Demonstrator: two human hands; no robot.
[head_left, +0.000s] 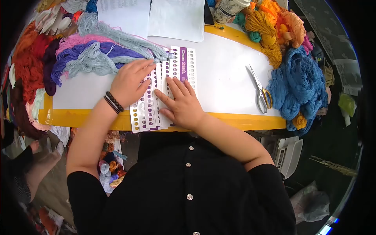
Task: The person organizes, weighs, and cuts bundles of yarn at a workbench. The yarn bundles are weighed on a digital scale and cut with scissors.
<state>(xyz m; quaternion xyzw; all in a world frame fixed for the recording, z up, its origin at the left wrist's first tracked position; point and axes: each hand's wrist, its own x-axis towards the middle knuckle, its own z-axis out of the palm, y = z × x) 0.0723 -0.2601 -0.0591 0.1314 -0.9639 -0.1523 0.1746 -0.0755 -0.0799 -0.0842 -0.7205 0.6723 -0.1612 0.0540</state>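
Observation:
Several white and purple cross stitch thread cards [183, 62], punched with rows of holes, overlap at the table's front edge. My left hand [131, 81], with dark bracelets at the wrist, lies over their left side, fingers stretched out towards the right. On the middle of the cards rests my right hand [179, 101], palm down with its fingers spread. Long skeins of pale blue thread [117, 36] run to the top of the cards, their ends by my left fingertips. Pink thread [80, 41] and violet thread [74, 58] lie beside them. What is under my palms is hidden.
Scissors [258, 92] lie to the right on the white table top, beside a heap of blue yarn [299, 84]. Orange and mustard skeins [268, 27] and a patterned cup [227, 9] stand at the back right. Paper sheets [176, 19] lie behind; red skeins [27, 64] hang at left.

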